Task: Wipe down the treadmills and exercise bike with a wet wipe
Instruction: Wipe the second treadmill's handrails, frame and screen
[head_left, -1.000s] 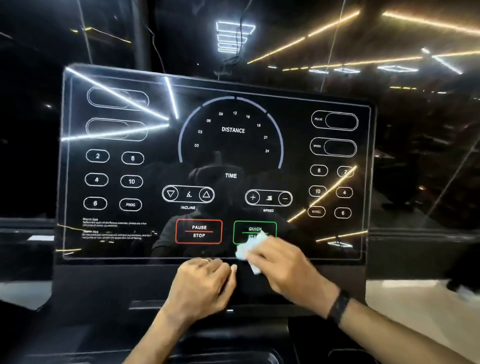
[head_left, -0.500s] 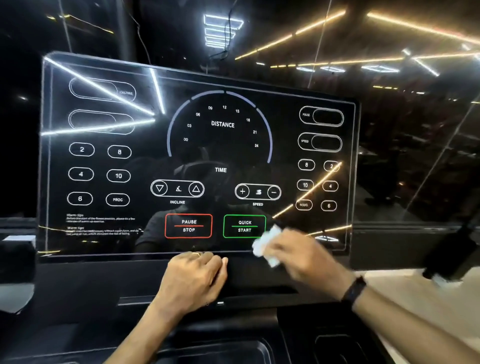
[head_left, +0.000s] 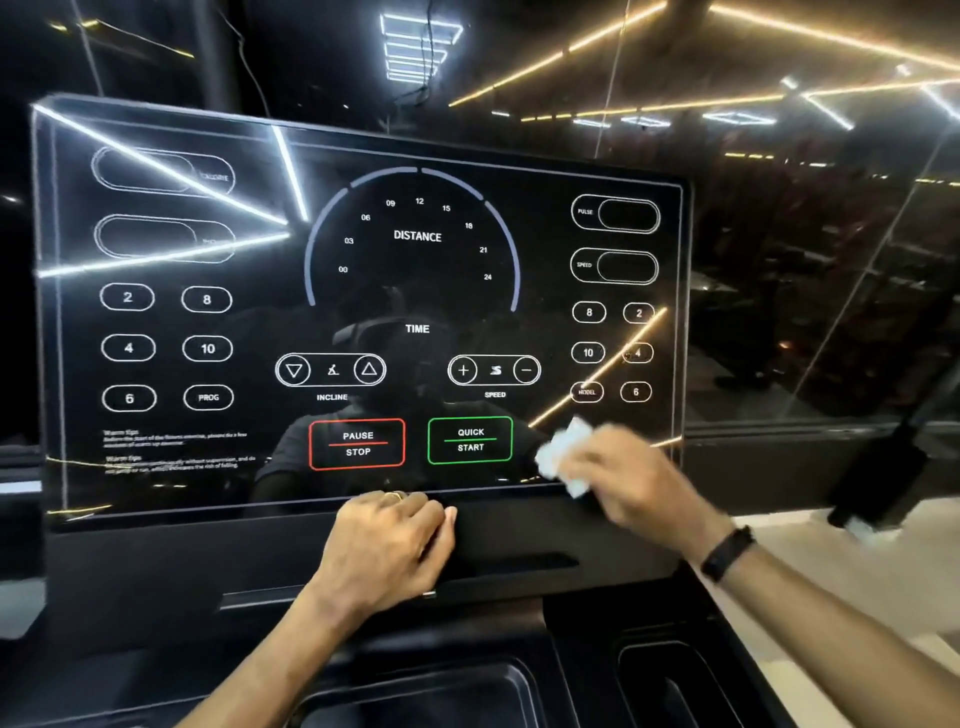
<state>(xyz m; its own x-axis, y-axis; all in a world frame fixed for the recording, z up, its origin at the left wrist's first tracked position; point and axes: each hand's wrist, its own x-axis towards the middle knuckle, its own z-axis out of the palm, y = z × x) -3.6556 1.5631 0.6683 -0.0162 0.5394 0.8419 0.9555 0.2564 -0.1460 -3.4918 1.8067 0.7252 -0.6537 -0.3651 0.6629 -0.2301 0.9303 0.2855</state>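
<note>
Having slid rightward along the treadmill screen (head_left: 363, 322), the right hand (head_left: 623, 473) clutches the wet wipe (head_left: 563, 457) at its lower-right corner, left hand (head_left: 389, 545) curled empty on the ledge; overlapping, even passes would suit.

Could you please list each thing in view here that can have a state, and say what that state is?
Treadmill console: dark; only its printed markings and reflections show.
Wet wipe: crumpled, pressed to the console's lower right corner.
Right hand: grips the wet wipe, blurred.
Left hand: fingers curled, resting on the ledge below the console.
</note>
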